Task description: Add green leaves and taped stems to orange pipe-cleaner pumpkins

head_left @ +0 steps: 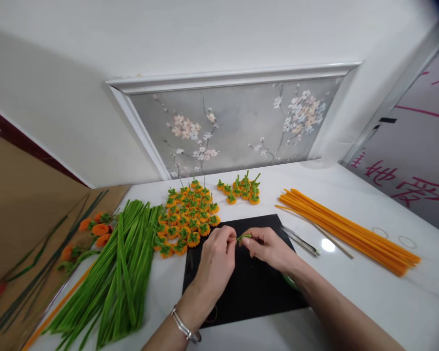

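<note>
Left hand (216, 253) and right hand (269, 247) meet above the black mat (249, 292) on the white desk (369, 292). Each grip pinches one end of a short green pipe cleaner piece (243, 237). Green pipe cleaners (120, 273) lie left, orange ones (347, 229) right, finished orange flowers (186, 217) behind.

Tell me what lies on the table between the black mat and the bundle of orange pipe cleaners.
In the head view, a metal tool, probably tweezers, lies between the black mat and the orange pipe cleaners.
</note>
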Demonstrator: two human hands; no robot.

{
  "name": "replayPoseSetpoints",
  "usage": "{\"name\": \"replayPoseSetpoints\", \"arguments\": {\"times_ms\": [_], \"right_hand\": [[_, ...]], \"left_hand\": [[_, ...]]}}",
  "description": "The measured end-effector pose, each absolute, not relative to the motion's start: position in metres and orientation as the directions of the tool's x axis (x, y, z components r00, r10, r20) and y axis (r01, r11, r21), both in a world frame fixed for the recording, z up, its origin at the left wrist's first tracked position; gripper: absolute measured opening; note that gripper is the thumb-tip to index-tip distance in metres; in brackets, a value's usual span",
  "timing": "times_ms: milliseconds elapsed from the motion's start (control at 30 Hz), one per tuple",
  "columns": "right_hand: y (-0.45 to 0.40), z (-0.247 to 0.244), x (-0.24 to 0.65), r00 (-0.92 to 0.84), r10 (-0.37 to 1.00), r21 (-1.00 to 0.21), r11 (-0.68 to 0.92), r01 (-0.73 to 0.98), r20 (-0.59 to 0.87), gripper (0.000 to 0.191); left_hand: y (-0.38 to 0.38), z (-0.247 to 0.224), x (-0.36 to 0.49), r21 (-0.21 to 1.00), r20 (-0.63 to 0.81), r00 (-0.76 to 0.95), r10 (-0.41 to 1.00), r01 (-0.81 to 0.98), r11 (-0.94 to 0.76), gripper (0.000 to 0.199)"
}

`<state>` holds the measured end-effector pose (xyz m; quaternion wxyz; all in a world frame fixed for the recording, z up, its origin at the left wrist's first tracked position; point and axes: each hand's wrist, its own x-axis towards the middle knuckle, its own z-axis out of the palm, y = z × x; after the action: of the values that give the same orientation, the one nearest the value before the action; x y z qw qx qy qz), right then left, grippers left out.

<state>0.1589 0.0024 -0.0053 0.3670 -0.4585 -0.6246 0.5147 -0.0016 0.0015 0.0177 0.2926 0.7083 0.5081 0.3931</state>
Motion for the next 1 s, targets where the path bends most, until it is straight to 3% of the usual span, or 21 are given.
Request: {"name": "replayPoseSetpoints", "arguments": {"times_ms": [200, 367, 500, 700, 1000], "right_hand": [[0.001, -0.010, 0.155, -0.225, 0.974, -0.975, 0.061, 0.214, 0.012, 0.029], [-0.003, -0.002, 0.161, -0.256, 0.965, -0.970, 0.108, 0.219, 0.049, 0.026], [-0.006, 0.004, 0.163, -0.327, 0.942, -0.959, 0.159, 0.235, 0.076, 0.023], [-0.009, 0.005, 0.162, -0.362, 0.921, -0.910, 0.268, 0.317, 0.145, 0.023], [-0.007, 0.002, 0.160, -0.289, 0.955, -0.965, 0.135, 0.226, 0.066, 0.020]], "left_hand": [[-0.002, 0.010, 0.001, 0.774, 0.324, 0.198, 0.925, 0.507, -0.380, 0.015], [0.006, 0.027, -0.008, 0.865, 0.020, 0.363, 0.932, 0.461, -0.198, 0.014], [0.014, 0.036, -0.016, 0.916, -0.098, 0.480, 0.872, 0.387, -0.110, 0.035], [0.016, 0.033, -0.020, 0.935, -0.139, 0.575, 0.806, 0.344, -0.084, 0.022], [0.016, 0.031, -0.019, 0.942, -0.064, 0.480, 0.875, 0.318, -0.106, 0.014]]}}
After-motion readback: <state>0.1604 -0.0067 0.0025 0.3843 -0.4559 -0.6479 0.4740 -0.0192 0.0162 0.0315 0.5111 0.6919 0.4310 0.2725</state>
